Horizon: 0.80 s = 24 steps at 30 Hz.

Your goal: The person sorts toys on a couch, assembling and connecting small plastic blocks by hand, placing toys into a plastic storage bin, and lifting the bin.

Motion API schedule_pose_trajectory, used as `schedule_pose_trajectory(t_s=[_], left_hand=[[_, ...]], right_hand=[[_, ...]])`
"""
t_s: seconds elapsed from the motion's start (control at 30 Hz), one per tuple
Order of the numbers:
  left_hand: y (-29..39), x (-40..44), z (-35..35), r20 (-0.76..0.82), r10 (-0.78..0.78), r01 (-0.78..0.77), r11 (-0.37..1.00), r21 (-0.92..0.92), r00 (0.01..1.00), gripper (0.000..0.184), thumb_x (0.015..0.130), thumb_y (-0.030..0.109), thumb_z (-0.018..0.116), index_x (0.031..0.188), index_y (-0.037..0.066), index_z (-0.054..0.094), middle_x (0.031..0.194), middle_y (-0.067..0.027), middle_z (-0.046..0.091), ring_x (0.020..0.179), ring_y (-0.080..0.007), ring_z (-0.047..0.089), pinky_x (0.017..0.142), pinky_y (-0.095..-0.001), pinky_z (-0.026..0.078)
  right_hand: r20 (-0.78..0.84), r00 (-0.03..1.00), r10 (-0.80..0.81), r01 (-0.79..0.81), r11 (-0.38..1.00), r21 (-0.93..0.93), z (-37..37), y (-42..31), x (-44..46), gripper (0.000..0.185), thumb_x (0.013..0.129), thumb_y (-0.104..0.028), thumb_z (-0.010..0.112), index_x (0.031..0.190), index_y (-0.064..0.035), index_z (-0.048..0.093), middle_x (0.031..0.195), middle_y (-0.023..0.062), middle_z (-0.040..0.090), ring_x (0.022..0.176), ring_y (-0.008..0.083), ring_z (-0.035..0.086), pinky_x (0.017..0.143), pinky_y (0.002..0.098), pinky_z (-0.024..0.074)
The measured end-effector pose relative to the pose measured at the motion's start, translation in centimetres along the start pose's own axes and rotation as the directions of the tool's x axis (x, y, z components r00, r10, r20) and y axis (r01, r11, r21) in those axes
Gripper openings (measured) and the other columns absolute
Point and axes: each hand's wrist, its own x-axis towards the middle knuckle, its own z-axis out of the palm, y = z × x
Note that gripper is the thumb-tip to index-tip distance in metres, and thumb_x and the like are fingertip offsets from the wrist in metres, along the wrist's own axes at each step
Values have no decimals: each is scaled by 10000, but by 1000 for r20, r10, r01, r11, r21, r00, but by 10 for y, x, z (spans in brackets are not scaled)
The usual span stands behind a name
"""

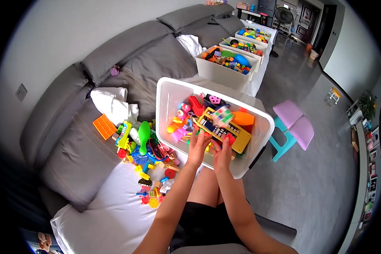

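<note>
A white plastic bin (214, 89) full of mixed toys stands in front of me. My left hand (199, 146) is over its near side, fingers stretched out near a yellow abacus toy (241, 142), and I see nothing held in it. Beside it, my right hand (222, 156) has its fingertips around a small red toy piece (229, 139), whose kind I cannot make out. A blurred white, green and red toy (222, 116) is above the abacus. An orange toy (243, 118), a red block (196, 105) and a pink toy (180, 134) lie in the bin.
Left of the bin, a toy pile with a green maraca-shaped toy (144, 133) lies on the sofa (80, 165), near an orange building plate (104, 127) and a white cloth (111, 101). Several toy-filled bins (218, 75) stand beyond. A purple and turquoise chair (290, 122) is right.
</note>
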Motion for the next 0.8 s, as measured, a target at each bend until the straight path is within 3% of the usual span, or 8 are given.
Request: schedule_pose_trajectory(t_s=[0.07, 0.23, 0.37, 0.5, 0.6, 0.67, 0.77, 0.8], left_hand=[[0, -7, -4, 55, -21, 18, 998, 59, 998, 757, 882, 393, 537, 1384, -13, 141, 1333, -213, 318, 1113, -293, 498, 937, -367, 408], [-42, -52, -100, -156, 122, -77, 959, 271, 980, 420, 922, 253, 500, 1251, 6, 418, 1136, -116, 552, 887, -176, 602, 754, -275, 493], [-53, -102, -176, -334, 300, -152, 902, 404, 894, 199, 911, 137, 511, 1048, -1, 551, 895, -54, 607, 666, -96, 576, 612, -211, 475], [-34, -139, -218, -381, 505, -48, 648, 760, 775, 150, 856, 62, 534, 989, 14, 584, 861, -63, 603, 661, -117, 563, 581, -237, 463], [-6, -151, -230, -97, 611, 37, 110, 993, 786, 314, 716, -4, 556, 1024, 41, 593, 982, -124, 574, 831, -280, 571, 677, -359, 478], [-8, -151, -237, -21, 555, 15, 15, 1000, 831, 396, 690, 1, 561, 1080, 68, 573, 1038, -119, 555, 896, -303, 552, 728, -397, 470], [-4, -147, -238, -23, 330, 77, -153, 985, 944, 491, 685, 75, 587, 1164, 168, 534, 1130, -93, 521, 941, -307, 553, 756, -405, 478], [-1, -142, -237, -35, 257, 87, -190, 978, 966, 480, 693, 99, 590, 1163, 184, 534, 1125, -87, 527, 947, -307, 554, 750, -405, 481]], right_hand=[[45, 999, 24, -21, 998, -66, -9, 1, 4, 647, 919, -401, 456, 1389, -73, 154, 1382, 55, 350, 990, 212, 570, 703, 266, 475], [-21, 999, 25, -29, 972, -234, -28, 43, -24, 704, 932, -281, 461, 1406, -21, 10, 1337, 74, 419, 921, 201, 591, 710, 265, 461], [42, 999, 3, 10, 956, -294, -29, 81, -46, 403, 917, -208, 493, 1259, -43, 359, 1131, 40, 561, 734, 127, 591, 626, 233, 459], [221, 923, 315, -143, 814, -563, -37, 123, -62, 225, 896, -163, 528, 1103, -74, 524, 930, 29, 627, 650, 85, 592, 525, 199, 454], [561, 758, 334, 343, 526, -778, -55, 163, -73, 354, 776, -121, 625, 1118, -102, 537, 1045, 59, 587, 720, 172, 625, 620, 293, 504], [778, 583, 234, 704, 331, -628, -55, 173, -87, 407, 717, -105, 647, 1113, -121, 558, 1132, 67, 536, 795, 226, 630, 681, 338, 511], [622, 543, 564, 688, 125, -715, -52, 170, -98, 424, 688, -104, 646, 1102, -158, 573, 1232, 73, 442, 875, 287, 600, 731, 377, 496], [630, 558, 540, 692, 116, -713, -51, 170, -98, 359, 710, -142, 650, 1065, -161, 601, 1121, 72, 534, 865, 282, 610, 701, 372, 493]])
